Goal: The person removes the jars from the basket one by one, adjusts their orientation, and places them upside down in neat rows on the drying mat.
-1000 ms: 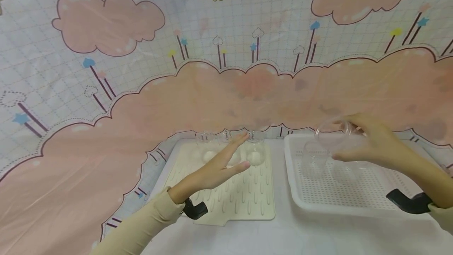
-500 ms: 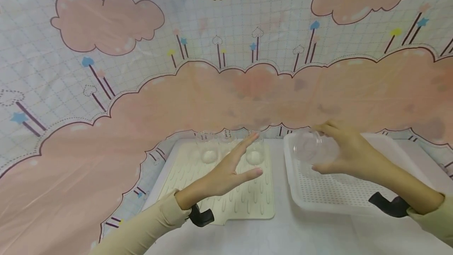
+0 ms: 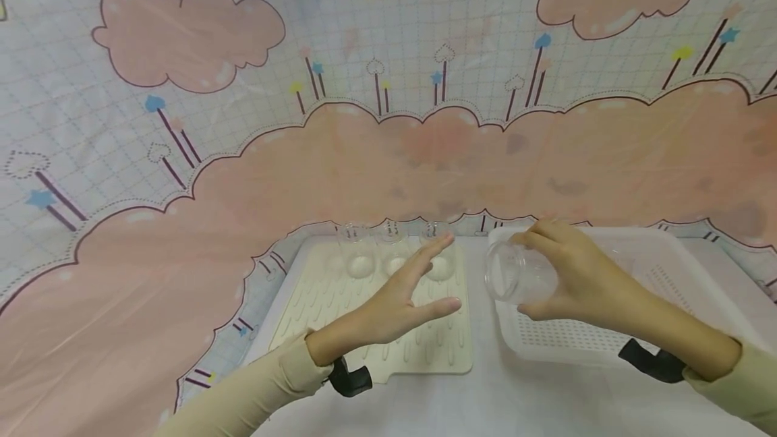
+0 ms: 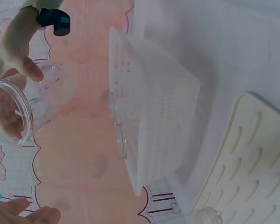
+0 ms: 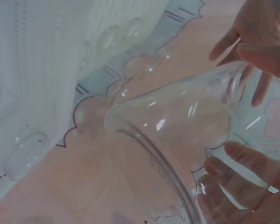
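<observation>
Clear jar (image 3: pixel 534 280) was tilted sideways above the left edge of the white basket (image 3: pixel 577 352), head view; right hand (image 3: pixel 573 272) had its fingers wide around it. Left hand (image 3: pixel 391 305) held nothing, fingers extended, over the ribbed mat (image 3: pixel 318 288) left of the basket. Left wrist view: jar hung clear of the basket; other clear vessels (image 4: pixel 121 142) sat inside. Right wrist view: fingers and thumb gripped the jar.

My left forearm (image 3: pixel 255 383) slanted in from the lower left, and my left hand (image 3: pixel 391 307) hung with its fingers extended, the left thumb (image 3: pixel 440 309) spread well away from them. My right forearm (image 3: pixel 674 326) stretched in from the lower right; my right hand (image 3: pixel 567 278) was curved in a grip, fingers above, right thumb (image 3: pixel 537 310) below. My palms faced one another, apart.
</observation>
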A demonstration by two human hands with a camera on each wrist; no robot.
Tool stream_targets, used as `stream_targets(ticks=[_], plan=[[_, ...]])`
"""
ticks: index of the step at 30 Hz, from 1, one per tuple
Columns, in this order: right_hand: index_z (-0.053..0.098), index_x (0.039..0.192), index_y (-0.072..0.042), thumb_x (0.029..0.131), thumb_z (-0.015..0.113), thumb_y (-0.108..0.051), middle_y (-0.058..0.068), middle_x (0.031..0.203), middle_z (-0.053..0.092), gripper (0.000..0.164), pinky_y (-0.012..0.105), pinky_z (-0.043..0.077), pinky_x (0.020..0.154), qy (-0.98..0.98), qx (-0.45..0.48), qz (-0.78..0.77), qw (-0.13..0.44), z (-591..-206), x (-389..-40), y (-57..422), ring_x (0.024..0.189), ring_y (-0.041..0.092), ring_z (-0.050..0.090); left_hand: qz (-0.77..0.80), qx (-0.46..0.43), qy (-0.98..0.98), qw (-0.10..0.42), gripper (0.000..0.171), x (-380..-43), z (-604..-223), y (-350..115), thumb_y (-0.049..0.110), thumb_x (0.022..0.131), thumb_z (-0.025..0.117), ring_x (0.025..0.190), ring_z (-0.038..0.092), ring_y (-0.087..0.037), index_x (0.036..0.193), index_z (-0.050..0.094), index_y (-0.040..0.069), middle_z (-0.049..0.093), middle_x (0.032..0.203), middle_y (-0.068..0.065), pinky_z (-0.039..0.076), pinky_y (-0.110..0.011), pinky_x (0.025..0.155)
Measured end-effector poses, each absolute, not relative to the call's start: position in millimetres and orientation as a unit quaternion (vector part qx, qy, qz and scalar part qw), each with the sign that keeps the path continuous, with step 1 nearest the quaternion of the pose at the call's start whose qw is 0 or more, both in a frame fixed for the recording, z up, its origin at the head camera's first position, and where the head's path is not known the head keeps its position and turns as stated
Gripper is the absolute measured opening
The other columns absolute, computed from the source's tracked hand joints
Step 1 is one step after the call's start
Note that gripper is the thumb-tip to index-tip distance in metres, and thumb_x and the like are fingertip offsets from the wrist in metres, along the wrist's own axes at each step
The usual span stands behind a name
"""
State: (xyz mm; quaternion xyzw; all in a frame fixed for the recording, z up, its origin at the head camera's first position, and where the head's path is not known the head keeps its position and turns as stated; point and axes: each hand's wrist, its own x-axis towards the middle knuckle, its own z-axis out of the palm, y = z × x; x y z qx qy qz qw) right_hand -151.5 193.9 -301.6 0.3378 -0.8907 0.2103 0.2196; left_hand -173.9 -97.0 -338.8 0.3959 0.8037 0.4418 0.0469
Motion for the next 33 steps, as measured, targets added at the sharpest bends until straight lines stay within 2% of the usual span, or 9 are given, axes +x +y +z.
stream_targets(ticks=[10, 18, 22, 27, 33], plan=[[0.065, 0.117, -0.008, 0.049, 0.095, -0.033, -0.003, 0.108, 0.06, 0.078, 0.043, 0.053, 0.079, -0.891, 0.356, 0.178, 0.218, -299.7, -140.3, 176.9, 0.098, 0.019, 0.057, 0.482, 0.402, 0.776, 0.062, 0.077, -161.7, -340.7, -87.5, 0.041, 0.096, 0.064, 0.147, 0.021, -0.009, 0.157, 0.018, 0.036, 0.017, 0.162, 0.015, 0.031, -0.037, 0.116], [0.066, 0.115, -0.009, 0.049, 0.094, -0.035, -0.002, 0.105, 0.06, 0.077, 0.041, 0.051, 0.078, -0.892, 0.365, 0.151, 0.222, -300.7, -135.7, 165.6, 0.094, 0.018, 0.054, 0.51, 0.366, 0.776, 0.059, 0.078, -148.8, -340.3, -78.4, 0.032, 0.092, 0.073, 0.143, 0.031, -0.013, 0.155, 0.027, 0.033, 0.029, 0.158, 0.014, 0.037, -0.035, 0.112], [0.066, 0.114, -0.008, 0.049, 0.094, -0.035, -0.001, 0.103, 0.059, 0.076, 0.039, 0.051, 0.077, -0.887, 0.372, 0.145, 0.232, -302.3, -135.1, 161.4, 0.093, 0.017, 0.053, 0.519, 0.355, 0.776, 0.05, 0.079, -144.7, -339.9, -75.8, 0.03, 0.089, 0.076, 0.14, 0.035, -0.013, 0.153, 0.03, 0.035, 0.032, 0.156, 0.013, 0.041, -0.037, 0.109], [0.065, 0.114, -0.008, 0.048, 0.094, -0.035, -0.004, 0.102, 0.057, 0.077, 0.037, 0.048, 0.075, -0.885, 0.374, 0.14, 0.237, -303.2, -133.4, 156.9, 0.091, 0.015, 0.05, 0.536, 0.357, 0.764, 0.032, 0.076, -142.9, -340.1, -73.5, 0.026, 0.088, 0.078, 0.133, 0.043, -0.013, 0.149, 0.034, 0.032, 0.037, 0.151, 0.013, 0.047, -0.037, 0.103], [0.065, 0.113, -0.006, 0.049, 0.094, -0.037, -0.002, 0.101, 0.057, 0.077, 0.035, 0.048, 0.076, -0.881, 0.385, 0.129, 0.242, -305.0, -132.4, 151.0, 0.092, 0.017, 0.05, 0.544, 0.364, 0.755, 0.022, 0.074, -141.7, -342.7, -71.3, 0.025, 0.084, 0.082, 0.128, 0.046, -0.014, 0.145, 0.039, 0.028, 0.041, 0.146, 0.01, 0.051, -0.033, 0.097]])
